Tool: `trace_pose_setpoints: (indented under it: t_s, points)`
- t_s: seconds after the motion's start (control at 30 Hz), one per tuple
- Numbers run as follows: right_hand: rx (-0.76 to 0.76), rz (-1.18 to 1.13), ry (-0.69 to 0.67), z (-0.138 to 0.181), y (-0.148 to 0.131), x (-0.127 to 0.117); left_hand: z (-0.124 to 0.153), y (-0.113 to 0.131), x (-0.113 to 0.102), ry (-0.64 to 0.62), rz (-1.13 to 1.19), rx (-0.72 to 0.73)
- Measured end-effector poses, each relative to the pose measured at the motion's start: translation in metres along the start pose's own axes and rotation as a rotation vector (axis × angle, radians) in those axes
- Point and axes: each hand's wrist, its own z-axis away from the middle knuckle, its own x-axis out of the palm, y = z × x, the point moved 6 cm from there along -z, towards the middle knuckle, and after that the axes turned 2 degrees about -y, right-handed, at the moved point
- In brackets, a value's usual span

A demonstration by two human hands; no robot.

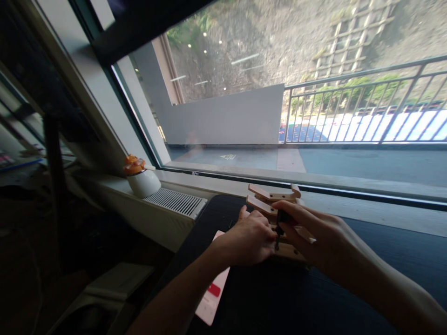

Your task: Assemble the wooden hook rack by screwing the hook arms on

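Light wooden pieces with dark holes or screws form a small slatted wooden stand (260,204) on the dark tabletop. My right hand (314,232) is closed around the black handle of a screwdriver (279,227), its shaft pointing down at a dark screw spot on the nearest slat. My left hand (249,237) is closed over the near left side of the stand, fingers wrapped on the wood beside the screwdriver tip. Part of the stand is hidden behind both hands. Under my left forearm lies a phone (217,279) with a lit pinkish screen.
The dark table (265,302) meets a wide window sill (384,209). To the left, a white container with an orange top (143,177) stands by a vent grille (178,202). A pale box-like object (118,279) sits lower left. Beyond the glass is a metal railing (356,107).
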Motion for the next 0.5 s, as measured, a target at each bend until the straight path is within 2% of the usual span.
trace_pose_setpoints:
  t_s: [0.37,0.5]
  points:
    - [0.009,0.020,-0.016,-0.001,0.000,0.000,0.000,-0.003,-0.003,0.002,0.015,-0.026]
    - [-0.008,0.032,-0.018,0.000,0.000,-0.002,0.002,-0.007,-0.011,0.069,0.076,-0.051]
